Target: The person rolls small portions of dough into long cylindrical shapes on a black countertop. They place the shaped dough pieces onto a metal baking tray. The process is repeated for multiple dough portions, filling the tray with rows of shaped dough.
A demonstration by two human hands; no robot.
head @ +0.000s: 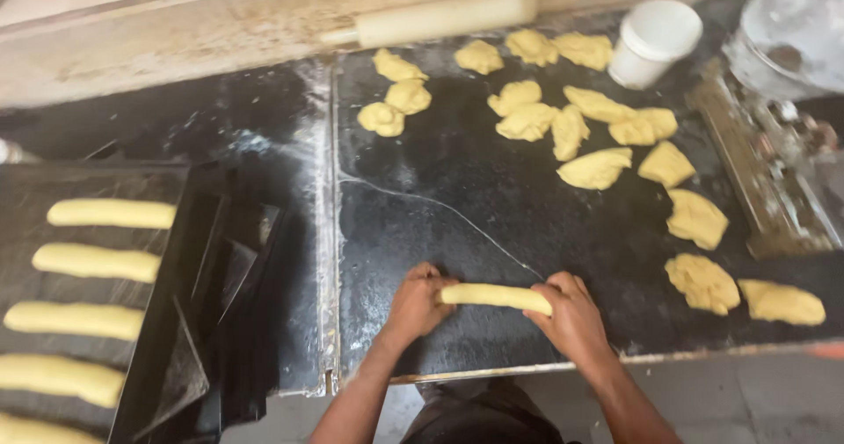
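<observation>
A long yellow dough log (495, 295) lies across the near edge of the dark stone counter (492, 198). My left hand (418, 303) grips its left end and my right hand (571, 315) grips its right end. Several rough yellow dough pieces (598, 168) are scattered over the far and right part of the counter. On the left, a black baking tray (171, 233) carries several shaped dough logs (97, 261) laid in a column.
A pale rolling pin (440, 18) lies along the back wall. A white cup (652, 41) stands at the back right, next to a metal machine (774, 145) with a clear bowl. More stacked black trays (237, 303) sit between tray and counter.
</observation>
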